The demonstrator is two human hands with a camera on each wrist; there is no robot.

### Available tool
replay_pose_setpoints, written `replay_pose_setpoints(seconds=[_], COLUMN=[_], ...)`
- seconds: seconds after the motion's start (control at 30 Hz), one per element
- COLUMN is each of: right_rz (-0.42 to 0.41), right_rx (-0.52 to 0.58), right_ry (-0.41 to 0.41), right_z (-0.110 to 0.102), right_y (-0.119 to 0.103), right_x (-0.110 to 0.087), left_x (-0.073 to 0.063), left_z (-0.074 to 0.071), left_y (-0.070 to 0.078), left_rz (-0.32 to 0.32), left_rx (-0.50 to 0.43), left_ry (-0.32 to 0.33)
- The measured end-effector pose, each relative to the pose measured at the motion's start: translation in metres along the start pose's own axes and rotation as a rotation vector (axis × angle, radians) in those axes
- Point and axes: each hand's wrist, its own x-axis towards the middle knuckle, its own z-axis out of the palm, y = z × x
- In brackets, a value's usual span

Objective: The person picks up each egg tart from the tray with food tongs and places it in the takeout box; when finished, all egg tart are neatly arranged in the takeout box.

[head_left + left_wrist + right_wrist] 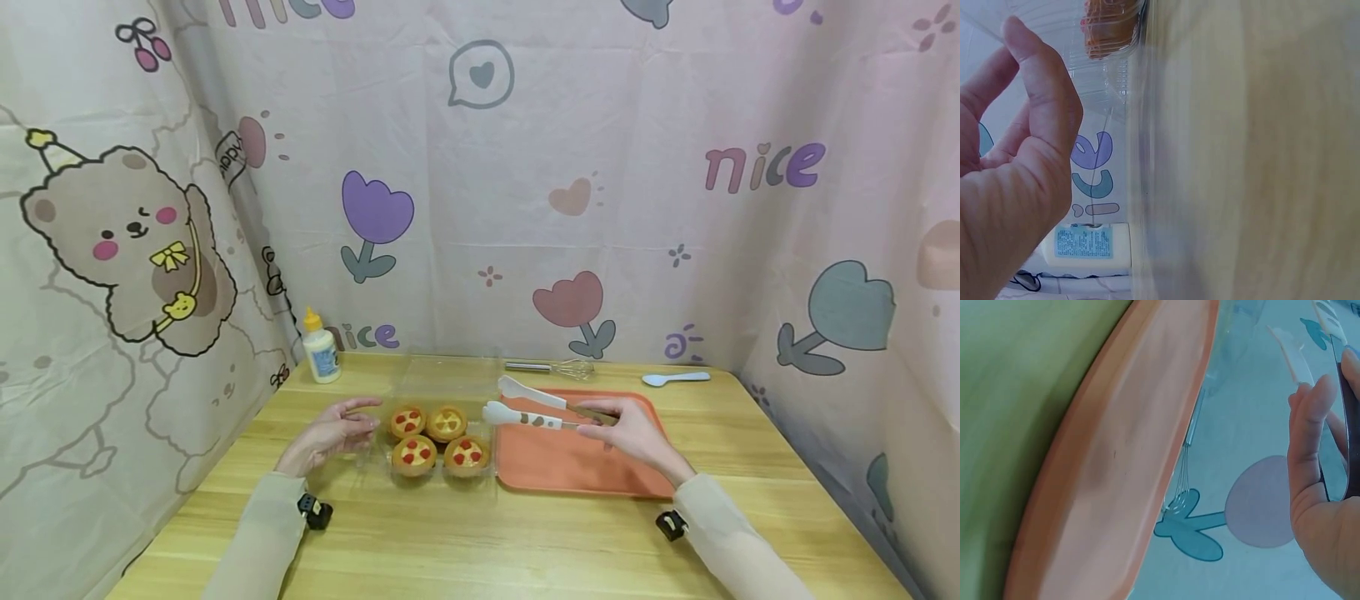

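Right hand (626,433) gripping tongs (536,407), "nice" curtain (763,167) (pastel print)

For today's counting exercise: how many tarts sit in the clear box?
4, in a two-by-two block inside the clear box: back left, back right, front left, front right. None seems hidden.

The table (525,542) is pale wood with a smooth, faintly glossy grain. The box (442,392) around the tarts is clear, shiny plastic. The tray (577,467) looks like matt orange plastic. At the far edge lies a wire whisk (551,367), probably bright metal. Printed cloth (600,167) hangs behind.
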Motion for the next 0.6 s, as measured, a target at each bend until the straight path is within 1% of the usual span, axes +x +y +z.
replay_pose_setpoints(seconds=[0.1,0.2,0.33,0.43,0.6], right_rz=[-0.021,-0.038,-0.026,-0.008,-0.049], right_rx=[0.025,0.016,-0.004,0.011,0.062], right_ry=[0.017,0.016,0.003,0.007,-0.004], right_z=[-0.004,-0.008,-0.014,-0.018,-0.026], right_y=[0.004,0.008,0.014,0.016,0.021], right_x=[-0.002,-0.005,-0.01,-0.014,-0.02], left_x=[0.0,-0.001,-0.001,-0.001,0.0], left_z=[0.0,0.001,0.001,0.001,0.002], left_y=[0.0,0.001,0.001,0.001,0.001], left_rz=[0.002,0.004,0.005,0.005,-0.004], left_rx=[-0.004,-0.009,-0.008,-0.004,-0.001], left_ry=[-0.003,-0.01,-0.014,-0.011,0.003])
